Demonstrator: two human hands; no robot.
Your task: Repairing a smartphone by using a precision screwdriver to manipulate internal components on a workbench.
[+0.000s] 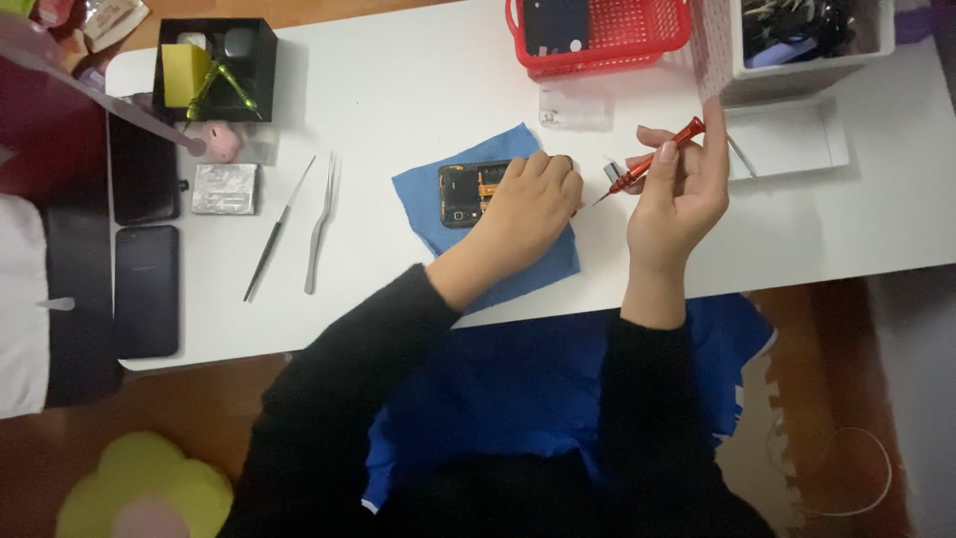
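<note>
An opened black phone with orange parts inside lies on a blue cloth on the white table. My left hand rests closed over the phone's right end and hides it. My right hand is raised just right of the cloth and holds a red screwdriver tilted, its tip pointing down-left towards my left hand's knuckles.
Two metal tweezers lie left of the cloth. Two dark phones and a silver block sit at the left edge. At the back stand a black box with green tools, a red basket and a white bin.
</note>
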